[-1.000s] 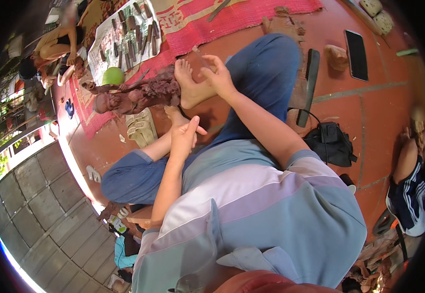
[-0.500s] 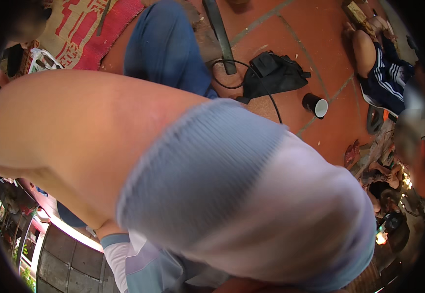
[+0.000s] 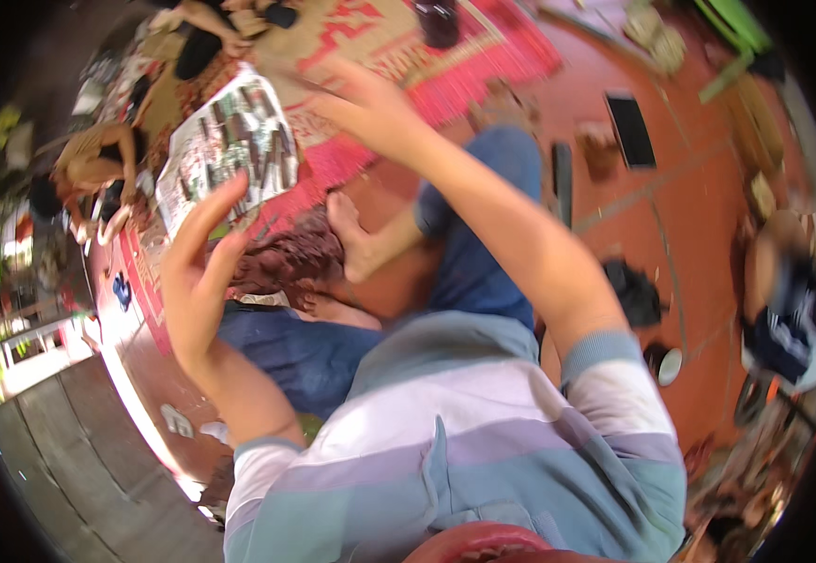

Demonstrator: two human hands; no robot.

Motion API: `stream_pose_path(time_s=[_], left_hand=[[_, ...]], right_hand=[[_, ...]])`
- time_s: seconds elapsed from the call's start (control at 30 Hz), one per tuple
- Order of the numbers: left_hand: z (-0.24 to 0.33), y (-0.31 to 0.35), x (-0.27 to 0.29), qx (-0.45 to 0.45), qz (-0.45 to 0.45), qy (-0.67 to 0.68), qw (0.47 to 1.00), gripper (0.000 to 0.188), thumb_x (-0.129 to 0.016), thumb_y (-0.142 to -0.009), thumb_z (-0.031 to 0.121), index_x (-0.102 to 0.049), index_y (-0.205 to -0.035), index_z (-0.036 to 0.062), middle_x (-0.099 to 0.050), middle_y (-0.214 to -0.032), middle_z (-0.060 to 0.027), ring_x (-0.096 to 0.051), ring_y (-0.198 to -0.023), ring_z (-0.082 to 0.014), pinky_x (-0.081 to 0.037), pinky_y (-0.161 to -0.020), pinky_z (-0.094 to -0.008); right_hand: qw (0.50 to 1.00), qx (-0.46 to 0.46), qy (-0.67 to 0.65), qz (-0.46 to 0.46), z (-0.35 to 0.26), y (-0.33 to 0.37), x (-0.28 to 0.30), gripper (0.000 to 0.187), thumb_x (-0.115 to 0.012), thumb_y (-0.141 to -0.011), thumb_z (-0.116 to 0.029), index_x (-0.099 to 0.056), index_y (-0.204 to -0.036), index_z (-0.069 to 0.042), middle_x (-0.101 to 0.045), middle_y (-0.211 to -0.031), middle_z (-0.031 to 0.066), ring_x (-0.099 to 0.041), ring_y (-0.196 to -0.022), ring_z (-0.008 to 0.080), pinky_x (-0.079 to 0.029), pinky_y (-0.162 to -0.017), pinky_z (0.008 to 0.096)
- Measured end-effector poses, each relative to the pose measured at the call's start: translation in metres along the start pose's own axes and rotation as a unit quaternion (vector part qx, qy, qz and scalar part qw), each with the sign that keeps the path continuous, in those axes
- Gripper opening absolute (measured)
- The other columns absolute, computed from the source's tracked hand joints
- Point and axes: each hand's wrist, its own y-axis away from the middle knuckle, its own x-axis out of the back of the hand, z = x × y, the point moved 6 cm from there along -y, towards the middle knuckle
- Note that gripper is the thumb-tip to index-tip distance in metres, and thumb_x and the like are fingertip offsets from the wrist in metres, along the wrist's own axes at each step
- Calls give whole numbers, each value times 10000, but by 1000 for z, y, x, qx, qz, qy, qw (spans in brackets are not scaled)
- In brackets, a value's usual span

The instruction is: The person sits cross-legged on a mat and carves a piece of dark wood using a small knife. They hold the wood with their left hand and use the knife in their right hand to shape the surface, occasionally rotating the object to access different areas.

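Note:
My left hand (image 3: 199, 277) is raised at the left with thumb and fingers apart, holding nothing. Just beyond it lies a white sheet or bag (image 3: 229, 141) covered in dark, brown and green patches; blur hides what it is. My right hand (image 3: 366, 105) reaches forward over the red and tan woven mat (image 3: 445, 61), near that sheet's far right edge. Its fingers are smeared by motion. A thin dark streak shows by the fingertips, and I cannot tell whether it is held. Between my arms, by my bare feet, sits a dark reddish-brown crumpled heap (image 3: 286, 253).
On the tiled floor to the right lie a black phone (image 3: 630, 129), a dark bar (image 3: 561, 180), a black pouch (image 3: 631, 291) and a dark cup (image 3: 663, 363). A dark jar-like thing (image 3: 438, 21) stands on the mat. Other people sit at far left and right.
The view has swung left and widened. The arm and sleeve that filled it have moved off to the right, and both my hands now show above the mat and sheet.

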Motion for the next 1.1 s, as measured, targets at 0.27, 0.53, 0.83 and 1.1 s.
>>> stream_pose_path(time_s=[0.27, 0.53, 0.83, 1.1], left_hand=[[-35, 18, -40, 178, 8, 204, 963, 341, -543, -934, 127, -542, -1249, -4, -623, -1147, -100, -585, -1027, -147, -443, -904, -264], [-21, 24, -145, 165, -125, 291, 934, 314, -564, -921, 121, -573, -1206, -11, -621, -1152, -88, -563, -1064, -135, -430, -919, -258], [-9, -4, -117, 46, 74, 277, 957, 522, -589, -892, 78, -398, -1376, 51, -529, -1229, -101, -583, -958, -132, -467, -826, -244], [-67, 37, -63, 95, 111, 290, 946, 294, -585, -897, 38, -568, -1189, 5, -590, -975, -37, -583, -793, -74, -464, -678, -192]], right_hand=[[945, -168, -252, 124, 80, 9, 13, 239, -591, -882, -194, -587, -1086, -70, -587, -775, -34, -504, -576, 77, -393, -505, 225], [986, 114, 13, 122, -96, -40, 105, 295, -603, -878, -180, -547, -1140, -57, -590, -733, -7, -506, -534, 67, -374, -466, 212], [982, -106, -132, 80, -15, 32, 51, 354, -618, -880, -151, -483, -1193, -54, -627, -727, 41, -489, -470, 59, -355, -425, 195], [927, -297, -138, -185, -14, 88, -29, 308, -688, -830, -138, -589, -1115, -78, -634, -791, -28, -528, -594, 28, -388, -486, 166]])
